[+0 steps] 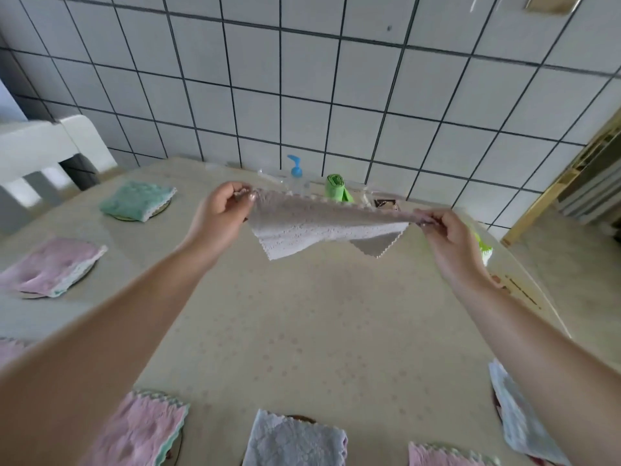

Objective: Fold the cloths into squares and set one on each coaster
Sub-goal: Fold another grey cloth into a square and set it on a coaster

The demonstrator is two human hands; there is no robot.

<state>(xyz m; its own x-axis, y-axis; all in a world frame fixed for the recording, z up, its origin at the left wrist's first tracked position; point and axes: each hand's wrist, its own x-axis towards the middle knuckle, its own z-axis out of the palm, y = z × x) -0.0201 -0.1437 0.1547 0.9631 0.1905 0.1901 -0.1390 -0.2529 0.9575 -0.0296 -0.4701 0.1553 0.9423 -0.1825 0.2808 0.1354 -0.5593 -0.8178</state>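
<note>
Near edge, folded cloths on coasters: pink cloth (137, 432), blue cloth (295, 438). Above them I see left hand (221, 210) pinching one top corner of the grey cloth (319, 227), right hand (443, 233) pinching the other. Cloth hangs in air over the surface (302, 331), long axis left-right between hands. My guess: fold in half next.
</note>
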